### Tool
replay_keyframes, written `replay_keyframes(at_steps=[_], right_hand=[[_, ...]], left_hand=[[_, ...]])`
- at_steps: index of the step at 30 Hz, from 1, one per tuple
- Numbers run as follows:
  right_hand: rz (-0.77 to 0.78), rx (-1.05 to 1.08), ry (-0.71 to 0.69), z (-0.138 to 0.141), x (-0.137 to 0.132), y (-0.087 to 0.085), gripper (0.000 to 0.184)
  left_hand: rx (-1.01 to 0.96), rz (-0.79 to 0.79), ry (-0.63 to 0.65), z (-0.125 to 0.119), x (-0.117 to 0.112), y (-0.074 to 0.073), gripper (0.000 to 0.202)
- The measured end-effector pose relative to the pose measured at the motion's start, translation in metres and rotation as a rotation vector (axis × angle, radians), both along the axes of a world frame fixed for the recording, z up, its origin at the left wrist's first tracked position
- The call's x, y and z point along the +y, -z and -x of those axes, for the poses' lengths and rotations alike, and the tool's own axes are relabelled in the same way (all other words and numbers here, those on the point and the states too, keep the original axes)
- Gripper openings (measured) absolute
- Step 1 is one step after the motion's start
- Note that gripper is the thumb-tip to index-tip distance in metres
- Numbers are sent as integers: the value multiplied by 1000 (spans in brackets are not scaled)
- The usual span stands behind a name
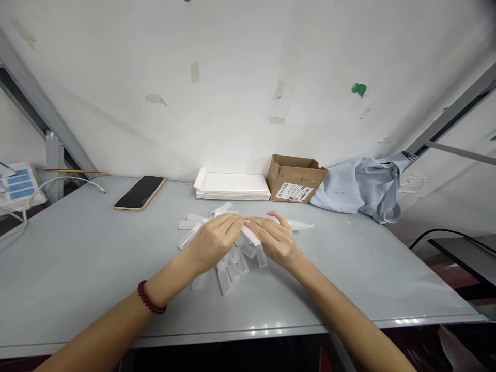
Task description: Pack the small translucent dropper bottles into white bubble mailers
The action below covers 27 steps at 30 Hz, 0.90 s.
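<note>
My left hand (219, 236), a dark red beaded bracelet (149, 298) on its wrist, is closed above the table with its fingertips pinched. My right hand (273, 236) meets it, fingers bent over the same piece and thumb raised. Both grip a white folded paper piece (251, 236), mostly covered by the fingers. A white pointed flap (302, 225) sticks out beyond the right hand; whether it belongs to that piece I cannot tell. Several small translucent plastic pouches (225, 276) lie in a loose pile under and around the hands.
A stack of flat white paper pieces (232, 186) lies against the wall. Beside it stand an open cardboard box (295, 178) and a light blue cloth bag (349, 186). A phone (140, 193) and a white cable (83, 179) lie on the left of the grey table (96, 248).
</note>
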State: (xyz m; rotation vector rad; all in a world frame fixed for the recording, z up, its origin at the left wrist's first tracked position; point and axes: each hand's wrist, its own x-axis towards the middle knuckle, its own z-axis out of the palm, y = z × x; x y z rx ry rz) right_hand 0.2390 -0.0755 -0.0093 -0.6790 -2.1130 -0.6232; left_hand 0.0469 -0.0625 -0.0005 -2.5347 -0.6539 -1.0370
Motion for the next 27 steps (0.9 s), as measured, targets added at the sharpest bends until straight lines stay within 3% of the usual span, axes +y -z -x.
replay_keyframes(at_steps=[8,13,15,18,23,27], right_hand=[[13,19,50,-5,-7,-10,26],[60,50,136,-8,-3,-21,28],[137,49,205,-16,2,-27,30],[236,-5,407,-40,14,-29,35],[437,-139,570,-84,43,-5,24],[464,-133,610,-91,64,20,22]], left_hand=[[-115,207,8,2,1,6,29],[-277,639,-9,-7,-6,-2,24],[-350,735,-19,-10,-10,-5,22],[-443,755,-54,-12,-13,-7,22],[-464,734,-122,-10,-13,-7,23],[-446,690,-117,-10,-13,-6,23]])
